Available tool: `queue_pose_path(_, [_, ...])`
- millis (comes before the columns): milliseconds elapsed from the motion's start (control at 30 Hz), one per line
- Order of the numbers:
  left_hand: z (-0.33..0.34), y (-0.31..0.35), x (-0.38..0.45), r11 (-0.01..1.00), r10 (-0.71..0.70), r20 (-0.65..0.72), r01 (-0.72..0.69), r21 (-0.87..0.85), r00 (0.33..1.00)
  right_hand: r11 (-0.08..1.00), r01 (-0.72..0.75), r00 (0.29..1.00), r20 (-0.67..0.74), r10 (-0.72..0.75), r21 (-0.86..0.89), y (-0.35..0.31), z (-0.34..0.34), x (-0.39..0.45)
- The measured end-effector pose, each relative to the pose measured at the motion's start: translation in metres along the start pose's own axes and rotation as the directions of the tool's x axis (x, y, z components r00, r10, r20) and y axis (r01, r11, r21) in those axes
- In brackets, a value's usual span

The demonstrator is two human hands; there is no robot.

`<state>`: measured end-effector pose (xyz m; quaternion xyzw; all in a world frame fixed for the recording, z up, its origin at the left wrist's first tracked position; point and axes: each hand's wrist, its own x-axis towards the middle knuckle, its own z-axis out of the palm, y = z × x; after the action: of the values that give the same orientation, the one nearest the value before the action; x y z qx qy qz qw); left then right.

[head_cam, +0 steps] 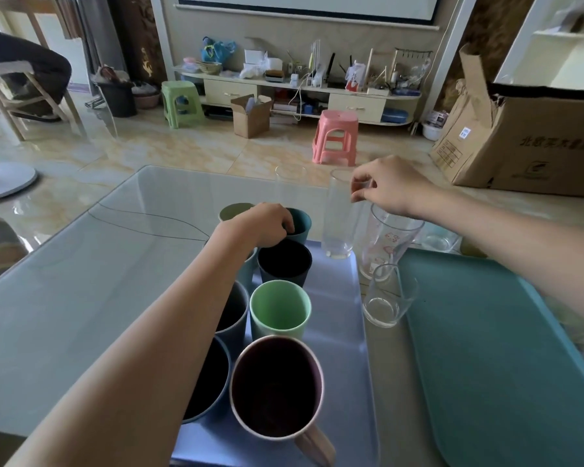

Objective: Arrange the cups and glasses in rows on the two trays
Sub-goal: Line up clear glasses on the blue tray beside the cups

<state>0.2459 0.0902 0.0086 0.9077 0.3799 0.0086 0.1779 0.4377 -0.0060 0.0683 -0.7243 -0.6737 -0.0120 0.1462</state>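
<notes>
Several coloured cups stand in two rows on the blue tray: a pink mug nearest me, a light green cup, a dark navy cup. My left hand grips the rim of the teal cup at the far end. My right hand pinches the rim of a tall clear glass held over the blue tray's far right corner. The teal tray lies on the right, bare. Between the trays stand a printed glass and a small clear glass.
An olive cup stands behind my left hand. Another tall glass stands farther back and a low glass behind the teal tray. The glass table top stretches left. A cardboard box stands at right.
</notes>
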Motion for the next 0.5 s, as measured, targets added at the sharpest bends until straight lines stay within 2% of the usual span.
queue_pose_path(333, [-0.001, 0.004, -0.004, 0.999, 0.032, 0.046, -0.034, 0.036, 0.998, 0.998, -0.061, 0.994, 0.086, 0.061, 0.006, 0.000, 0.032, -0.016])
queue_pose_path(500, [-0.001, 0.004, -0.005, 0.999, 0.037, 0.047, -0.038, 0.021, 0.998, 0.991, -0.085, 0.987, 0.130, 0.098, -0.103, -0.004, 0.029, -0.017])
